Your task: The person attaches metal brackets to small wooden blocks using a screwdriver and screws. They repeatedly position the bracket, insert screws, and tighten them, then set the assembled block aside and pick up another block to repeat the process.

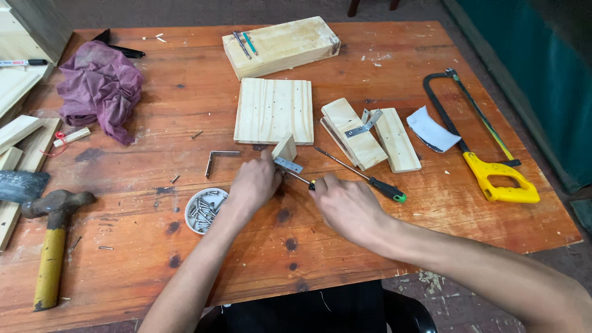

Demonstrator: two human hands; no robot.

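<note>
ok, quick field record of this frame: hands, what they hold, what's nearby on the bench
surface: wooden table
left hand: steadies a small wood block with a metal bracket
right hand: grips a screwdriver, tip at the bracket
near hands: dish of screws, loose angle bracket, second screwdriver
left edge: hammer, purple cloth
right edge: yellow-handled hacksaw
</note>
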